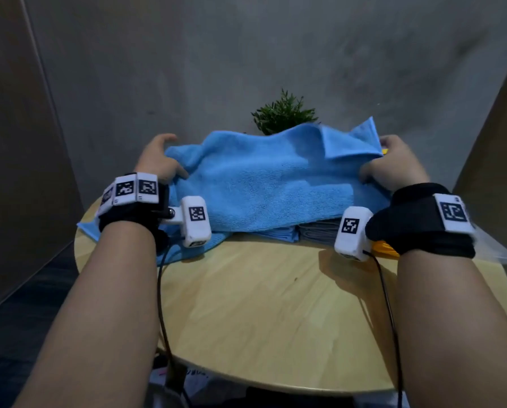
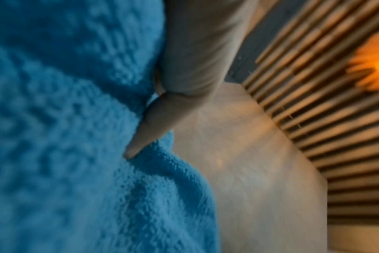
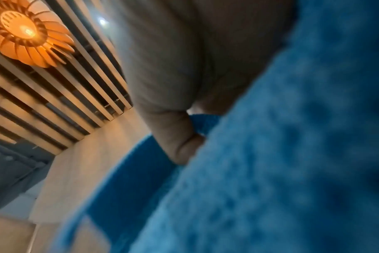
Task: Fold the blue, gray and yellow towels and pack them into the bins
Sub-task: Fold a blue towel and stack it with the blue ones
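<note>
1. Left hand [image 1: 158, 160] pinching blue towel [image 1: 264, 178] at its left edge; right hand [image 1: 393, 163] gripping the right edge
2. Held spread above folded towels [image 1: 305, 231] on round wooden table [image 1: 275, 304]
3. Probably soft, light, floppy; best taken by corners
4. Plant [image 1: 284, 113] behind, grey wall [image 1: 246, 54] beyond

Round wooden table [image 1: 275, 304]: pale top, beneath and nearer than the fingers. Green potted plant [image 1: 284, 114]: beyond the fingers, between both sets. Grey wall [image 1: 246, 54]: behind the plant. Orange petal-shaped ceiling lamp [image 3: 26, 32]: above the fingers. Slatted wooden ceiling [image 2: 327, 119]: overhead, beside the lamp.
</note>
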`<action>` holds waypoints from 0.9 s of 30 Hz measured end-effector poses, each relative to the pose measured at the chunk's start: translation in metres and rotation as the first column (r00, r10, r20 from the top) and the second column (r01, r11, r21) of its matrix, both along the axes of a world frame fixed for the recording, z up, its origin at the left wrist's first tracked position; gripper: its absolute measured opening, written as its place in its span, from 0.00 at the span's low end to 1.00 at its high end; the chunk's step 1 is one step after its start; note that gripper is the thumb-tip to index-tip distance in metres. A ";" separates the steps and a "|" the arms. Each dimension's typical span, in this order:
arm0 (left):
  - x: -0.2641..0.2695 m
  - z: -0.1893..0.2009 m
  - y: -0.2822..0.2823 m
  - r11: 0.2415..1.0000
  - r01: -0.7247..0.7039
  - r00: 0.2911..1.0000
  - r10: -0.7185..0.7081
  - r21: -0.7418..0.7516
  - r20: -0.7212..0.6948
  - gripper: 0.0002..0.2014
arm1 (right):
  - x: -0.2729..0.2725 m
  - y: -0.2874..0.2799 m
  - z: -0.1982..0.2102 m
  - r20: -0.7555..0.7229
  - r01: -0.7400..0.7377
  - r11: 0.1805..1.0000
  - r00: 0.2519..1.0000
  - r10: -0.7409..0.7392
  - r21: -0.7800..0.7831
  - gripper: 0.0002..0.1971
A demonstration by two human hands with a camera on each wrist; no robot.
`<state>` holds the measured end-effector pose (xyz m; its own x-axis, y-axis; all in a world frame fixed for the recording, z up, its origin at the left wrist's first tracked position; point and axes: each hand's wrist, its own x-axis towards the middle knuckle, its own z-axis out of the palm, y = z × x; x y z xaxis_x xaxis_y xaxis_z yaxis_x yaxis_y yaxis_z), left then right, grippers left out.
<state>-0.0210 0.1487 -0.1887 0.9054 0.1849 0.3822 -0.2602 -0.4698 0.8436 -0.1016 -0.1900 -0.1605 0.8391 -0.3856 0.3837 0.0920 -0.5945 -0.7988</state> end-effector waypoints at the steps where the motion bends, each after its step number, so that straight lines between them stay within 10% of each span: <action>1: -0.002 -0.001 -0.003 0.996 0.005 1.000 -0.002 0.088 -0.028 0.40 | 0.000 0.002 0.000 -0.005 -0.024 0.999 1.000 0.024 -0.028 0.30; 11: -0.001 -0.004 -0.007 0.996 0.035 0.999 -0.037 -0.079 -0.026 0.07 | 0.015 0.003 0.000 0.244 0.060 0.969 0.962 -0.119 0.238 0.11; 14: 0.000 -0.005 -0.004 0.995 0.048 0.997 -0.053 -0.093 -0.051 0.11 | 0.014 0.000 0.000 0.286 0.020 0.974 0.954 -0.086 0.225 0.02; 20: -0.008 -0.003 -0.005 0.997 0.068 0.986 -0.063 0.027 -0.157 0.34 | 0.021 -0.003 -0.006 0.152 0.069 0.995 0.987 -0.058 -0.068 0.20; 22: -0.007 -0.004 -0.004 0.993 0.098 0.979 -0.085 0.061 -0.183 0.30 | 0.021 -0.001 -0.006 0.167 0.130 0.979 0.980 -0.104 -0.155 0.10; 27: -0.012 0.001 -0.009 0.989 0.149 0.986 -0.150 -0.023 -0.075 0.03 | 0.010 0.007 0.003 0.429 0.032 0.999 0.903 -0.017 -0.027 0.21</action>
<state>-0.0335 0.1397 -0.1879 0.9497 0.0514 0.3089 -0.2609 -0.4153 0.8715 -0.0915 -0.1828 -0.1576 0.5814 -0.3850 0.7168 0.4064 -0.6258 -0.6658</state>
